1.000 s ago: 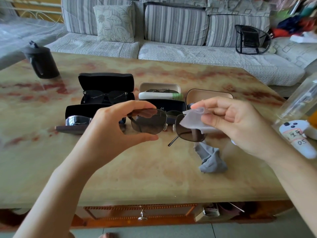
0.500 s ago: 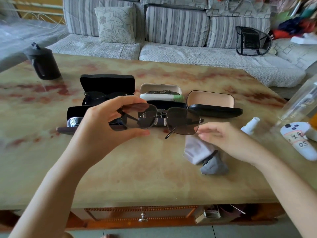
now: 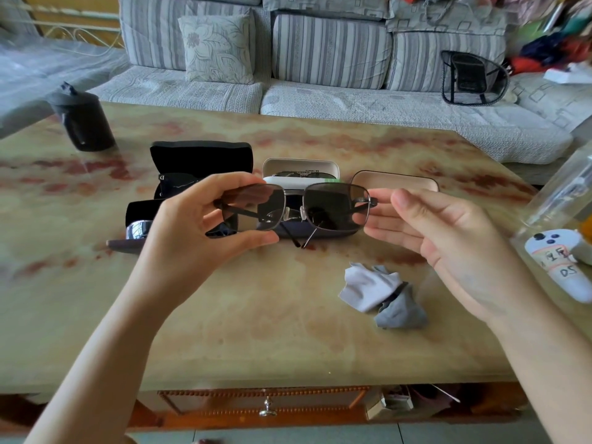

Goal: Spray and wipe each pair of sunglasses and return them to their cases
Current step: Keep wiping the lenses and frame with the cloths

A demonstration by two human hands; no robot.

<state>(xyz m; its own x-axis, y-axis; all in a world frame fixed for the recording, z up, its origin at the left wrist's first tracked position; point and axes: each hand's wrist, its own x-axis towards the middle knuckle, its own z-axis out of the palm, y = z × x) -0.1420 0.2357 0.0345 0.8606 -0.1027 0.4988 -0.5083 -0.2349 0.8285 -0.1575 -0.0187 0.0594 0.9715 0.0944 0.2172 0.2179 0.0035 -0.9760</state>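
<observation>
**L hand [image 3: 205, 225] and R hand [image 3: 448, 241] at the sunglasses [image 3: 333, 209]**

Head view. L hand grips the sunglasses by the L-side lens, w/ fingers curled over the top rim and thumb pressed under the bottom rim. R hand is spread, fingers nearly straight, and grasps nothing. Its fingertips [image 3: 368, 216] touch the frame's R edge by the hinge.

The sunglasses are metal-framed, square-lensed and dark-tinted. They are held level above the table [image 3: 256, 331], clear nose pads toward the camera. Both temples are part-folded and cross behind the lenses, tips pointing down.

Open cases cluster on the table beyond the held pair:
- Far L: black case [image 3: 198, 155] w/ dark glasses inside.
- Middle: white case [image 3: 299, 165].
- R: tan-lined case [image 3: 394, 182].
- Directly behind the lenses: dark case [image 3: 339, 233], mostly hidden.
- Front L: second black case [image 3: 137, 209], partly hidden by L hand, holding mirrored glasses [image 3: 137, 227].

Two crumpled cloths lie on the table below R hand, a pale cloth [image 3: 365, 290] touching a grey cloth [image 3: 402, 310].

Elsewhere:
- Far L corner of the table: black bottle [image 3: 80, 123].
- R edge of view: clear container [image 3: 560, 193] and a white handheld device [image 3: 563, 270] w/ a handwritten label.
- Beyond the table: striped sofa [image 3: 330, 52] w/ floral cushion [image 3: 217, 49] and black mesh back support [image 3: 474, 78].
- Under the table front: drawer knob [image 3: 266, 408].
</observation>
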